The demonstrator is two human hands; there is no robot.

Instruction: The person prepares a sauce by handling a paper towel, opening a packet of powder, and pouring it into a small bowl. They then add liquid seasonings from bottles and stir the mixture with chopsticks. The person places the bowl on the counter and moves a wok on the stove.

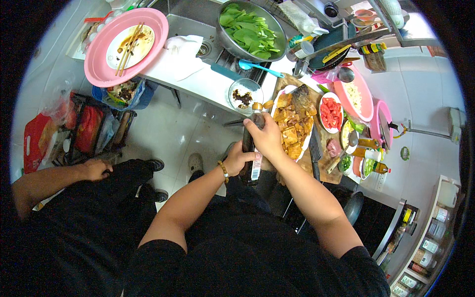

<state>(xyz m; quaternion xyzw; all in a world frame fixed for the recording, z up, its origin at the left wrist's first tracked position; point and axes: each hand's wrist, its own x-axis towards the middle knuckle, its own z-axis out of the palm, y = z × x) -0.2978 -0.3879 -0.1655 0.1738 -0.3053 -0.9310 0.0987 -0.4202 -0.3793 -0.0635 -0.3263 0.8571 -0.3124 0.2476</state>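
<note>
Both my hands are around a dark bottle [249, 140] with a printed label, held upright before my body. My left hand [236, 159], with a beaded bracelet at its wrist, grips the lower part. Near the top, my right hand [264, 134] holds the neck, where an orange-yellow flip cap [262, 105] stands open. A glass bowl [245, 97] with dark brown contents sits on the counter just beyond the bottle. To the right of my hands, an oval plate [306, 144] holds a fish head and browned pieces in sauce, on a wooden cutting board [283, 82].
A knife [315, 148], plate of chopped tomato [330, 113] and oil bottles [367, 153] lie right. Leafy greens fill a metal bowl [222, 41] by the sink. A pink basin [91, 68] holds a plate and chopsticks. Another person's hand [97, 169] is at left.
</note>
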